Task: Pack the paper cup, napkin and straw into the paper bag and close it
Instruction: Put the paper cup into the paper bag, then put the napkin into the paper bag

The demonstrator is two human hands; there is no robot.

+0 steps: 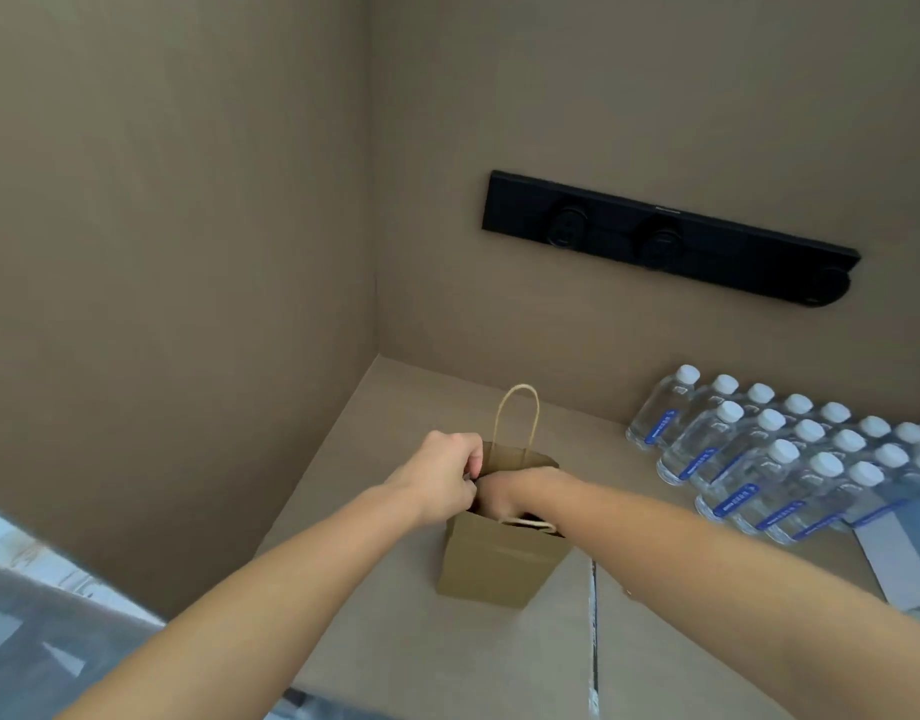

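Observation:
A small brown paper bag (pixel 499 561) with twisted paper handles stands upright on a cardboard surface (pixel 421 657). Its far handle (pixel 520 407) sticks up; the near handle lies over the front rim. My left hand (pixel 442 475) pinches the bag's left top edge. My right hand (pixel 504 493) reaches down into the bag's mouth, its fingers hidden inside. Whether it holds anything cannot be seen. The paper cup, napkin and straw are not visible.
Several rows of clear water bottles (pixel 780 454) with white caps lie at the right. A flat grey-white sheet (pixel 899 558) lies in front of them. Cardboard walls enclose the left and back, with a black bar (pixel 665 236) on the back wall.

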